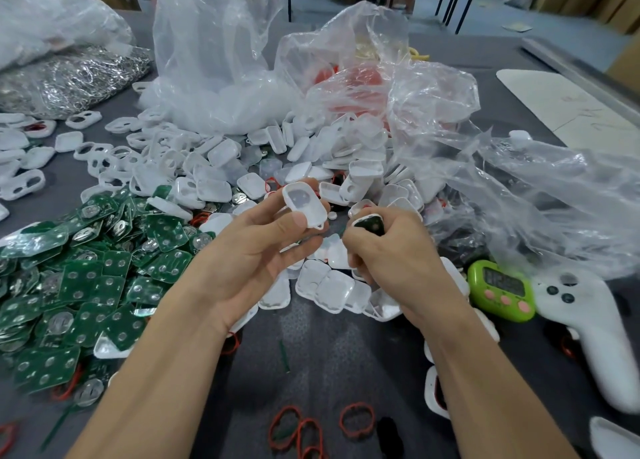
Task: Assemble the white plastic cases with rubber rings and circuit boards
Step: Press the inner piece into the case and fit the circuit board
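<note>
Head view: left hand (256,250) pinched an empty white plastic case half (306,205); right hand (391,250) gripped a case half holding a green circuit board (370,223).

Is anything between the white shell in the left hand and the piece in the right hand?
Nothing visible: the white shell in the left hand and the piece with the green board in the right hand are apart, with an open gap between.

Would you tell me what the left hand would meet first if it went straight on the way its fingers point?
Probably the heap of loose white case halves just beyond the case half that the left hand pinches, though depth is unclear from this one view.
</note>
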Motion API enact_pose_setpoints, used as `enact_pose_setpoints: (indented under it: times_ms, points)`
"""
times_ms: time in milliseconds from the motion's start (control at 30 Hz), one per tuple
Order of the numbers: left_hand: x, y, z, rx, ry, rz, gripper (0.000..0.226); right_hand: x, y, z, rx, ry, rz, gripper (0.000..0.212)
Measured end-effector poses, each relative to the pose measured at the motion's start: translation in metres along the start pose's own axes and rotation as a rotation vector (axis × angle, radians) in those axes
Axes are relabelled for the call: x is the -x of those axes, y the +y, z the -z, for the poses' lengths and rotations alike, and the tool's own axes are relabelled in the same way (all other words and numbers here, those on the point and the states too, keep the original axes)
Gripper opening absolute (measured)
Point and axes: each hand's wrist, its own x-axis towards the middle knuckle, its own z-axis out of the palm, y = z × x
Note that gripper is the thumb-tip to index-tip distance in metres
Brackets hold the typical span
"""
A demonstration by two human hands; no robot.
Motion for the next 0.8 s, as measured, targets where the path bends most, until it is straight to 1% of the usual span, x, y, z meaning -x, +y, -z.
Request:
enact_pose_setpoints:
  times_ms: [100, 333, 533, 600, 667, 733, 800]
  points:
    - [0.0006, 0.0001, 0.0002, -0.004, -0.005, -0.002, 0.042, -0.0005, 0.0007, -0.001, 0.002, 0.026, -0.007, 0.017]
    - [0.0012, 0.0008, 0.0015, 0.005, -0.005, -0.001, 0.042, 0.0015, -0.0009, -0.0015, -0.026, 0.019, 0.029, 0.009]
    - [0.0012, 0.0002, 0.0027, -0.014, -0.011, -0.008, 0.042, -0.0002, -0.0007, -0.0006, -0.016, 0.021, 0.117, 0.019]
    - [0.0011, 0.0008, 0.0034, -0.056, -0.005, -0.014, 0.046, -0.0012, 0.0006, -0.0012, -0.01, -0.001, 0.11, 0.024]
    - [0.0009, 0.0017, 0.0043, -0.106, 0.001, -0.011, 0.047, -0.0024, 0.003, -0.0011, -0.005, -0.001, 0.086, 0.034]
    - [0.0014, 0.0021, 0.0058, -0.149, 0.008, -0.002, 0.05, -0.0036, 0.0048, 0.0002, -0.045, 0.002, 0.048, 0.045]
    - [0.0018, 0.0023, 0.0075, -0.161, 0.018, 0.0, 0.052, -0.0046, 0.0045, 0.0035, -0.073, 0.005, 0.041, 0.05]
